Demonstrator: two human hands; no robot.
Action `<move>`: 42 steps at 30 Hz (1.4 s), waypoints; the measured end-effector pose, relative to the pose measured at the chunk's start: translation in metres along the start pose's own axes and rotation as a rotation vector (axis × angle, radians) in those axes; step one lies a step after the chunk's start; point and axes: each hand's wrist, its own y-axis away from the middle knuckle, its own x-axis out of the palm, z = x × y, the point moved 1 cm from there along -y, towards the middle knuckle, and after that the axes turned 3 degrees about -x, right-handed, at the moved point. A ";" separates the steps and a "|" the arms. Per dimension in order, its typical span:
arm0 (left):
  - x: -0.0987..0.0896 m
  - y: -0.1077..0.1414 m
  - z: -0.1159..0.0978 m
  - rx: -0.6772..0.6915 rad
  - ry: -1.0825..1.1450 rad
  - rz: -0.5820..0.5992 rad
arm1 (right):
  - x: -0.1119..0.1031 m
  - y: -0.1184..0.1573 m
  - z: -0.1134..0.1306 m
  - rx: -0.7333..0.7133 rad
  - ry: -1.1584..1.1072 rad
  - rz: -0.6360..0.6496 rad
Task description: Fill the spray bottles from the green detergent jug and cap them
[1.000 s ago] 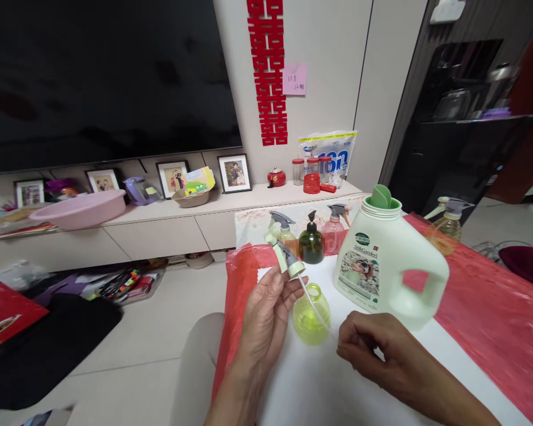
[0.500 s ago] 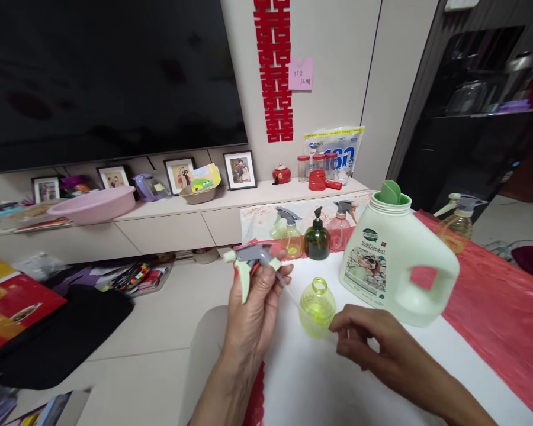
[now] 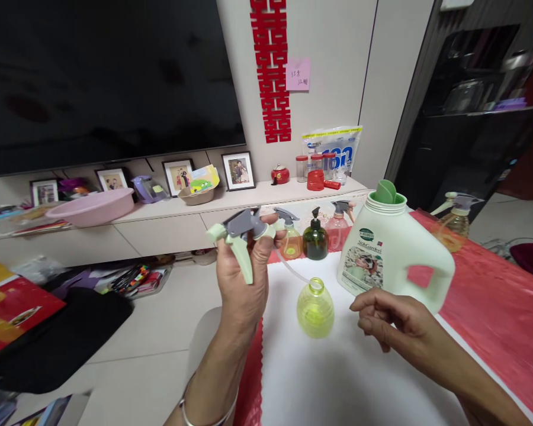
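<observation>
A grey and pale green spray head [image 3: 240, 228] is held in my left hand [image 3: 244, 284], its nozzle pointing left. Its thin clear tube [image 3: 293, 269] runs down to the right, the end at the mouth of a yellow-green bottle [image 3: 315, 310]. That bottle stands upright on the white sheet with some liquid inside. To the right of it, my right hand [image 3: 393, 322] hovers with curled fingers, thumb and forefinger slightly apart, nothing between them. Behind that hand stands a large pale green jug [image 3: 395, 254] with a green cap [image 3: 385, 192] tilted in its opening.
Behind the bottle stand an orange spray bottle [image 3: 292, 244], a dark green pump bottle [image 3: 315, 239] and a pink spray bottle [image 3: 336, 228]. Another spray bottle [image 3: 457, 225] is at the right on the red cloth [image 3: 506, 290]. A cabinet [image 3: 160, 234] with photo frames runs along the wall.
My left hand has risen and moved left with the spray head. The tube's end has gone from my right hand to the bottle's mouth. My right hand has let go and moved right.
</observation>
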 end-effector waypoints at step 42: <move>-0.005 0.073 0.065 -0.465 -0.196 0.283 | 0.002 -0.009 -0.017 0.023 0.003 -0.022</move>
